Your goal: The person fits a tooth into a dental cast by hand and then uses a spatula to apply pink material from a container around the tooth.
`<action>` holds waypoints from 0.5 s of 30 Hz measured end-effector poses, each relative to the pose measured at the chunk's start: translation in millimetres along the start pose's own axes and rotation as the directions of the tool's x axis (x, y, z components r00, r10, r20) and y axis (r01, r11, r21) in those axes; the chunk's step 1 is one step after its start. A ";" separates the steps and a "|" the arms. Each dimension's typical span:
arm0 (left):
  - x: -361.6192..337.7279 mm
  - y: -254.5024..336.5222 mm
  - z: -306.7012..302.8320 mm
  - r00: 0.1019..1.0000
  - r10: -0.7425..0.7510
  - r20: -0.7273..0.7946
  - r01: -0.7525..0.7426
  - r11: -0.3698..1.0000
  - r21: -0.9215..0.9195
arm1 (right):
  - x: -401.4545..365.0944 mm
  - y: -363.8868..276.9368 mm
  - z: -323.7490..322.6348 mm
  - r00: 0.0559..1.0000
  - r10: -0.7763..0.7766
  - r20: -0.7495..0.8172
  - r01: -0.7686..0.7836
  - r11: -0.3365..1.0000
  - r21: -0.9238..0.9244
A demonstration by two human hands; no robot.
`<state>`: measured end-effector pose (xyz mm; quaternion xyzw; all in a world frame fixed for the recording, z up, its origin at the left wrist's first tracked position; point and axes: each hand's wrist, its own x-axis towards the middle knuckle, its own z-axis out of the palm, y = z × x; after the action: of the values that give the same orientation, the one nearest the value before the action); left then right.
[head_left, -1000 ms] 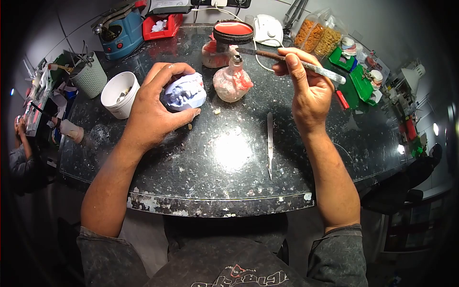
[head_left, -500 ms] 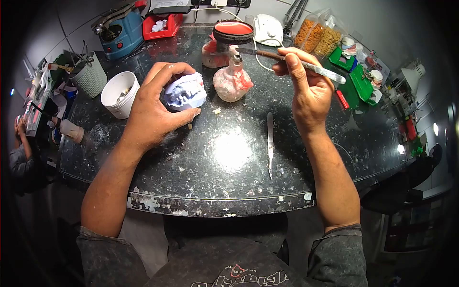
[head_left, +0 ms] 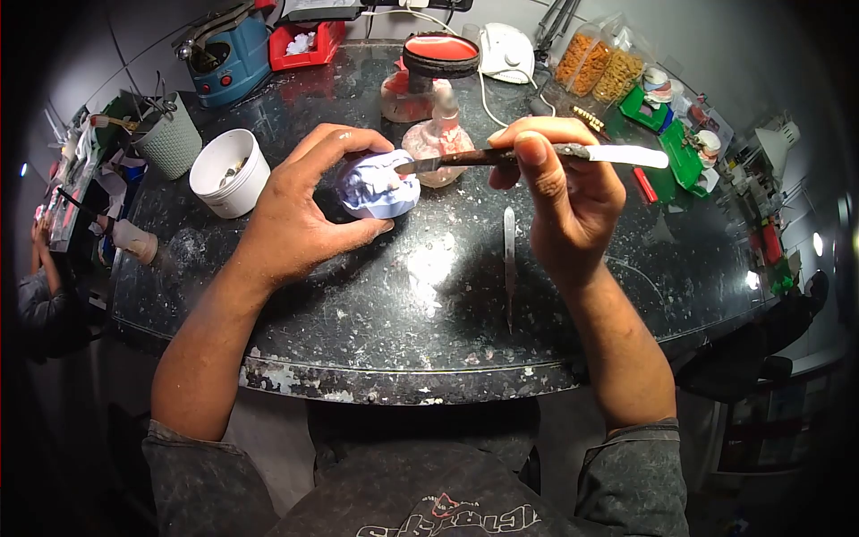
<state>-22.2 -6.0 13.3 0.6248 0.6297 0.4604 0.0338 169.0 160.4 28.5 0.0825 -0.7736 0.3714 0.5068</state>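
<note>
My left hand (head_left: 309, 192) is closed around a pale blue dental plaster model (head_left: 380, 199), thumb below and fingers over its top. In my right hand (head_left: 568, 192), pinched between thumb and fingers, is a wax knife (head_left: 479, 157) with a dark shaft and white handle end. The blade tip reaches the right side of the model and appears to touch it. Just behind stands a wax-smeared glass spirit burner (head_left: 438, 143), partly covered by the knife. On the bench between my forearms lies a scalpel (head_left: 510, 259).
Behind the burner is a dark-rimmed pot of red wax (head_left: 441, 47). A white tub (head_left: 230, 174) stands left of my left hand. At the back are a blue machine (head_left: 228, 67), a red bin (head_left: 307, 45) and a white mask (head_left: 507, 54). Green trays (head_left: 684, 152) hold models at right.
The wax knife has moved from the burner's top down and left to the model. My left hand has shifted the model slightly right, toward the knife.
</note>
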 end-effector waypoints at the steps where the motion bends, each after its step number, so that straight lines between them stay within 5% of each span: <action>1: 0.0 0.2 -0.2 1.000 0.000 -0.001 0.000 1.000 0.000 | -0.1 0.6 -0.6 1.000 -0.002 0.006 0.002 1.000 -0.010; 15: -0.4 0.4 -1.7 1.000 -0.013 0.000 0.013 1.000 0.022 | -3.7 3.3 2.3 0.998 0.027 0.055 -0.026 0.999 -0.032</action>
<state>-22.9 -7.3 14.2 0.6211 0.6386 0.4535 0.0299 167.5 160.3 23.3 0.0745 -0.7940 0.3635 0.4815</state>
